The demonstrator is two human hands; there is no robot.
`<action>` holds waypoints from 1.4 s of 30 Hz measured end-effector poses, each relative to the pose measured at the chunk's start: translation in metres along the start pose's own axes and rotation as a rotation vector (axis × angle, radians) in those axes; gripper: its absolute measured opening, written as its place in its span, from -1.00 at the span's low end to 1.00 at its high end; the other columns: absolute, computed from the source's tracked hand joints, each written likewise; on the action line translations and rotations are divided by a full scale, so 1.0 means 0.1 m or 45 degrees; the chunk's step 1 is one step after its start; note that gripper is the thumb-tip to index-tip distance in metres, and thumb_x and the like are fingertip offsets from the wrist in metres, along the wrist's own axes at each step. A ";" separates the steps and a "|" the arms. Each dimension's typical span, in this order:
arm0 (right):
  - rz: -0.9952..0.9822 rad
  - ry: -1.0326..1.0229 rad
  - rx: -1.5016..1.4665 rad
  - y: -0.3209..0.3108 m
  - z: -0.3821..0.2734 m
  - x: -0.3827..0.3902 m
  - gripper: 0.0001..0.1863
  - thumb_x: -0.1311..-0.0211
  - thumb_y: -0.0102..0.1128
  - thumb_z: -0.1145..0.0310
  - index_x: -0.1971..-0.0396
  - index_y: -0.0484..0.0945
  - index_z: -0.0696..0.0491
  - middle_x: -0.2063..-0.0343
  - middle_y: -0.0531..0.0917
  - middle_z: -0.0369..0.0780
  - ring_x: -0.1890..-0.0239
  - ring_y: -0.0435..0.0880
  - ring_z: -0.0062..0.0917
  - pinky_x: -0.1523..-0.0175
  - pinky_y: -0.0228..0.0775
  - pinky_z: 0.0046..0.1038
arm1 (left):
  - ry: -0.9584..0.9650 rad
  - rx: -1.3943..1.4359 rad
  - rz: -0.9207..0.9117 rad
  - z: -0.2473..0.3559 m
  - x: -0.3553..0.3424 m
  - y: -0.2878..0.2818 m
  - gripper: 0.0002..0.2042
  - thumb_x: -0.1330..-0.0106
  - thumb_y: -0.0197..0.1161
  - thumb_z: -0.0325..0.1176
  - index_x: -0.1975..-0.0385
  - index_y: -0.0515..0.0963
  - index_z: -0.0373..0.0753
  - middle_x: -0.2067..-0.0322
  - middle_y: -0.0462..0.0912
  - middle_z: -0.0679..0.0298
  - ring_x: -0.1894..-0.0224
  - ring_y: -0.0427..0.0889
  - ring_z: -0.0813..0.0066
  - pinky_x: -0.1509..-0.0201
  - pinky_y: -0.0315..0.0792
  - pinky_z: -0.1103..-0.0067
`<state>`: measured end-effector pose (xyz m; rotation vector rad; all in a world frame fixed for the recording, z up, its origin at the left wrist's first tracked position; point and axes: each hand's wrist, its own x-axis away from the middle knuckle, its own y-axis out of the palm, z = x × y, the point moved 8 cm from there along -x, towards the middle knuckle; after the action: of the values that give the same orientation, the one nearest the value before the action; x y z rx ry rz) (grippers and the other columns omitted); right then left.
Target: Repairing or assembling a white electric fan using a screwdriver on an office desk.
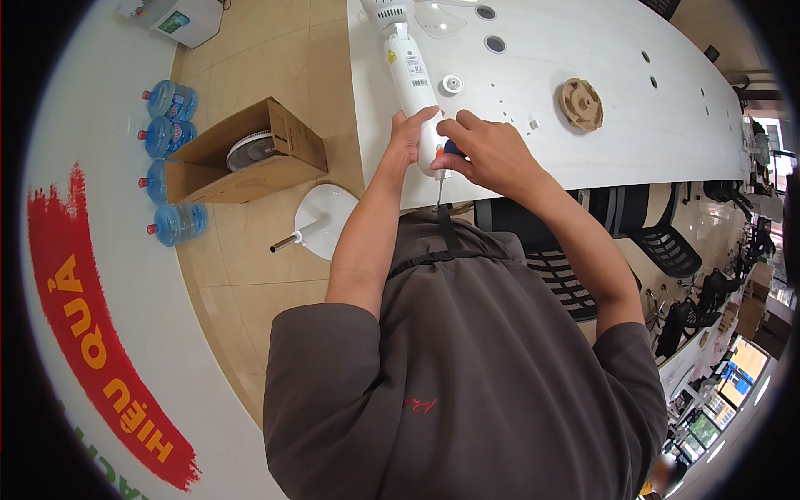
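Observation:
A white fan body [414,73] lies along the left end of the table, its long neck carrying stickers and reaching toward me. My left hand [412,133] wraps round the lower part of this neck. In my right hand [492,154], beside the neck's near end, is a screwdriver [453,148] with a blue and orange handle. Its thin metal shaft points back toward my body, and my fingers hide part of the handle. Clear fan blades [439,20] lie at the far edge of the view. A small round white knob-like part [452,84] sits right of the neck.
Small scraps [505,104] and a brown moulded pulp piece [581,105] lie on the white table [600,154]. On the floor at left stand a white round fan base [330,208] with a metal pole, an open cardboard box [242,179] and several water bottles [179,223]. Black chairs [667,250] line the table's near side.

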<state>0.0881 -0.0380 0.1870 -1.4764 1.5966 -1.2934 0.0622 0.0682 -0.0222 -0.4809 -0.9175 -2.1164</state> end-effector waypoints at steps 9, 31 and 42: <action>0.364 -0.344 -0.441 -0.20 -0.10 0.10 -0.56 -0.13 0.47 0.25 0.11 0.45 0.10 0.11 0.53 -0.18 0.35 0.61 -0.31 0.17 0.48 -0.25 | 0.033 0.027 -0.074 -0.04 -0.10 0.00 -0.63 -0.19 0.40 -0.45 0.04 0.51 -0.42 0.22 0.67 0.07 0.23 0.72 0.24 0.19 0.67 0.32; 0.230 -0.226 -0.135 -0.21 -0.04 0.11 -0.55 -0.18 0.39 0.25 0.02 0.41 0.08 0.20 0.60 -0.16 0.20 0.64 -0.25 0.15 0.49 -0.26 | 0.065 -0.012 -0.122 -0.05 -0.13 0.00 -0.59 -0.16 0.42 -0.47 0.01 0.48 -0.42 0.18 0.64 0.05 0.22 0.71 0.23 0.22 0.68 0.30; -0.004 -0.030 0.128 -0.09 0.01 0.07 -0.64 -0.19 0.36 0.40 0.05 0.47 0.08 0.24 0.59 -0.17 0.12 0.64 -0.26 0.12 0.51 -0.24 | 0.064 -0.034 -0.188 -0.11 -0.17 0.02 -0.59 -0.16 0.42 -0.46 0.01 0.48 -0.42 0.18 0.63 0.06 0.19 0.69 0.24 0.21 0.66 0.29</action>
<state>0.0915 -0.0439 0.1964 -1.4280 1.4927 -1.3329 0.0740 0.0672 -0.0384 -0.3815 -0.9216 -2.2656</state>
